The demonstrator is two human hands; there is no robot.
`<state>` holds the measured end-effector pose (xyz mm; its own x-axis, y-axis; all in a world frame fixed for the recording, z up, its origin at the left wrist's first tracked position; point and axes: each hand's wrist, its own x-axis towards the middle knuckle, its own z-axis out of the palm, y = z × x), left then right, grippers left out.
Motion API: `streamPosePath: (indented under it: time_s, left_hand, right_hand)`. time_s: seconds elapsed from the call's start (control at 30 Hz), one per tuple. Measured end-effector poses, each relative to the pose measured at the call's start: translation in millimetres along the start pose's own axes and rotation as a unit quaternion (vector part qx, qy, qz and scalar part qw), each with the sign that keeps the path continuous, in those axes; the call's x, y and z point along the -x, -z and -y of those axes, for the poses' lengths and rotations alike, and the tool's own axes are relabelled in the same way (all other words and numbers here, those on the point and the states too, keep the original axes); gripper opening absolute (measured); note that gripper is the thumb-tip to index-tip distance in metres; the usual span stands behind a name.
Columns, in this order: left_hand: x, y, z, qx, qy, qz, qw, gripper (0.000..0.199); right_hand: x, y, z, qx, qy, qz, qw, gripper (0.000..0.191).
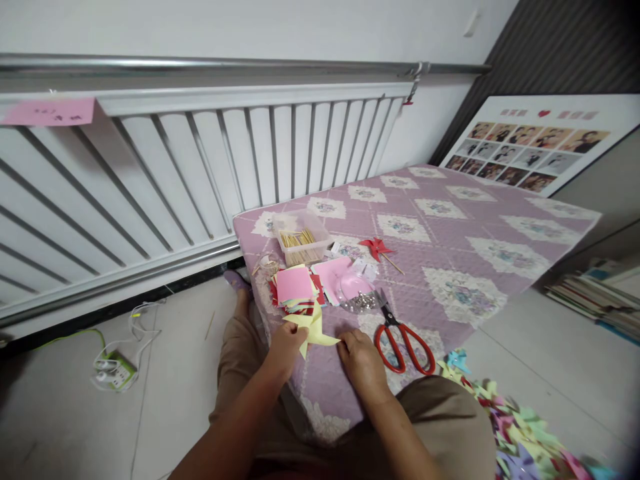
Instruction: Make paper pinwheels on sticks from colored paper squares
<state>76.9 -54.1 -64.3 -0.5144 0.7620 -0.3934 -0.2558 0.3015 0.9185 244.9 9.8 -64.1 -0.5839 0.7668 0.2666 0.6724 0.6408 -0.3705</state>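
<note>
A pale yellow paper pinwheel (316,329) is held over the near end of the covered table. My left hand (286,347) is closed on its left side, fingertips pinching the paper. At the pinwheel's right tip, my right hand (362,363) pinches the pointed end between thumb and finger. Just beyond lies a stack of coloured paper squares (294,285), pink on top. Scissors with red handles (400,340) rest right of my right hand, blades pointing away. A clear round dish of small metal pins (364,302) stands by the blades.
A clear plastic box of thin sticks (301,240) stands behind the paper. A red pinwheel on a stick (379,249) lies farther right. Many finished pinwheels (525,433) are heaped at lower right. A power strip (120,371) sits on the left floor; a radiator (280,147) lines the wall.
</note>
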Motion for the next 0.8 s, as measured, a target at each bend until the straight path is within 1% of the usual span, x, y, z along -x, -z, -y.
streamPosePath:
  time_s: [0.13, 0.27, 0.43, 0.5, 0.63, 0.7, 0.8]
  left_hand:
    - [2, -0.3, -2, -0.012, -0.002, 0.001, 1.0, 0.013]
    - [0, -0.4, 0, -0.014, -0.005, 0.005, 1.0, 0.014]
    - [1, -0.5, 2, -0.034, -0.021, 0.006, 0.999, 0.014]
    - [3, -0.6, 1, -0.05, -0.033, 0.004, 0.998, 0.014]
    - [7, -1.3, 1, -0.078, -0.051, 0.003, 0.996, 0.014]
    - [7, -1.6, 2, -0.084, -0.057, 0.005, 0.995, 0.013]
    - [4, -1.7, 4, -0.086, -0.062, 0.01, 0.994, 0.01]
  right_hand:
    - [-1, 0, 1, -0.021, -0.005, -0.005, 1.0, 0.02]
    - [-3, 2, -2, -0.072, -0.02, -0.02, 0.997, 0.02]
    - [-6, 15, -3, -0.148, -0.071, -0.061, 0.985, 0.019]
    - [-6, 23, 4, -0.18, -0.079, -0.067, 0.978, 0.02]
    - [-8, 32, 29, -0.276, -0.066, -0.061, 0.957, 0.016]
    - [-8, 30, 41, -0.305, -0.066, -0.045, 0.949, 0.016]
    - [-8, 20, 50, -0.303, -0.063, -0.021, 0.951, 0.016]
